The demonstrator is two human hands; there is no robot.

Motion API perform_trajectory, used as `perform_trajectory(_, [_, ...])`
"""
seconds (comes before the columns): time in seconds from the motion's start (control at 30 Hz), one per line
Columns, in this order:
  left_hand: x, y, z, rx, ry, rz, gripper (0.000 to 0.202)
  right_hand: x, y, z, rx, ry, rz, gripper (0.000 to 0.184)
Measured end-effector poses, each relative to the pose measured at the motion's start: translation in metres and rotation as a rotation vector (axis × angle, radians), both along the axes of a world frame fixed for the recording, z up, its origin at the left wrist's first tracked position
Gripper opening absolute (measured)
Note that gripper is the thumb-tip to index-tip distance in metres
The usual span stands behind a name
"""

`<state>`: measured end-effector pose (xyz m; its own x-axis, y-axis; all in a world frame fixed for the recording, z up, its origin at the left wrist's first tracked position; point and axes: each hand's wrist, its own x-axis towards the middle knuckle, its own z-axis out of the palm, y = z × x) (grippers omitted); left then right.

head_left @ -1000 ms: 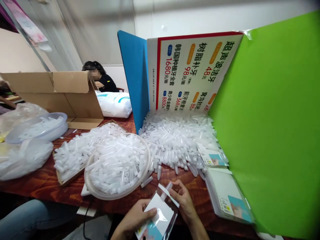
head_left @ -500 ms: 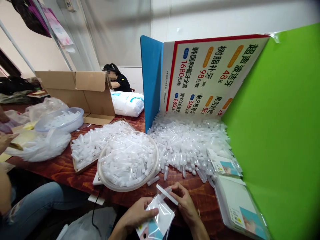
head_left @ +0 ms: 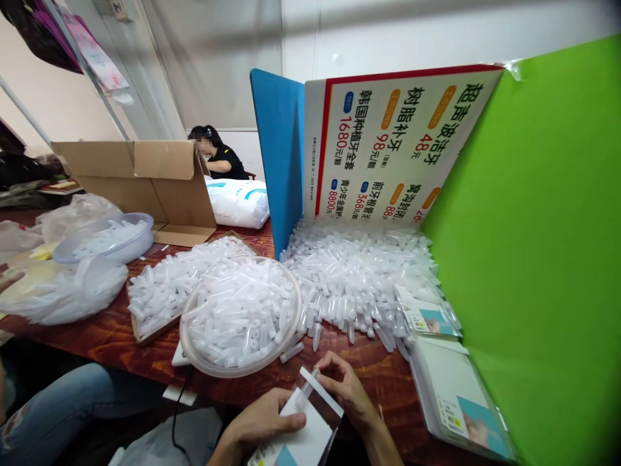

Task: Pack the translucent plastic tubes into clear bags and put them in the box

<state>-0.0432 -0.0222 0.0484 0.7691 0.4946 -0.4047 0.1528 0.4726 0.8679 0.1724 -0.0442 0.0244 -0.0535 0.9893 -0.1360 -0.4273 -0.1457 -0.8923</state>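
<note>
My left hand [head_left: 266,414] is closed on a clear plastic packet [head_left: 303,430] with a white and teal printed card in it, thumb across the front. A pale strip runs along the packet's upper end. There my right hand [head_left: 345,387] pinches a small translucent sleeve [head_left: 305,390], which lies at the packet's upper end; whether it is inside or over the packet I cannot tell. Just beyond my hands, a round tub [head_left: 297,285] is heaped with similar sleeves, and a loose pile [head_left: 359,265] of them spreads to its right.
Packaged cards [head_left: 444,382] lie in a clear tray at right, against a green panel [head_left: 528,226]. A blue panel [head_left: 276,155] and printed board [head_left: 383,142] stand behind the pile. To the left are a cardboard box [head_left: 169,188], plastic bags [head_left: 82,291] and a co-worker's leg [head_left: 72,401].
The view has swung slightly right. The packet has turned, and more of its clear upper end shows beside the pale strip. My right hand stays pinched at that end.
</note>
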Motion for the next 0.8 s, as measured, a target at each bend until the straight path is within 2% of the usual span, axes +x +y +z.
perform_trajectory(0.1, [0.000,0.001,0.002,0.001,-0.003,0.015,0.060,-0.007,0.004,0.003,0.038,-0.038,0.116,0.029])
perform_trajectory(0.2, [0.000,0.000,0.002,-0.001,-0.024,0.015,0.052,-0.007,0.011,0.007,0.157,-0.294,0.260,0.014])
perform_trajectory(0.27, [-0.001,-0.001,0.000,-0.001,-0.026,0.055,0.051,-0.002,0.020,0.007,0.286,-0.574,0.173,0.014])
perform_trajectory(0.37, [-0.003,-0.001,-0.003,-0.016,-0.010,0.190,0.054,0.010,0.037,0.002,0.472,-1.006,-0.081,0.036])
perform_trajectory(0.43, [-0.005,0.000,-0.005,-0.035,-0.017,0.276,0.057,0.017,0.047,-0.003,0.520,-1.155,-0.082,0.040])
perform_trajectory(0.53, [-0.007,0.002,-0.007,-0.072,-0.040,0.356,0.062,0.022,0.053,-0.008,0.499,-1.119,-0.046,0.028])
perform_trajectory(0.67, [-0.003,0.002,-0.008,-0.196,-0.092,0.425,0.067,0.020,0.047,-0.006,0.397,-0.902,-0.107,0.007])
perform_trajectory(0.8, [0.003,0.002,-0.006,-0.274,-0.111,0.451,0.065,0.011,0.038,-0.006,0.235,-0.587,-0.181,0.030])
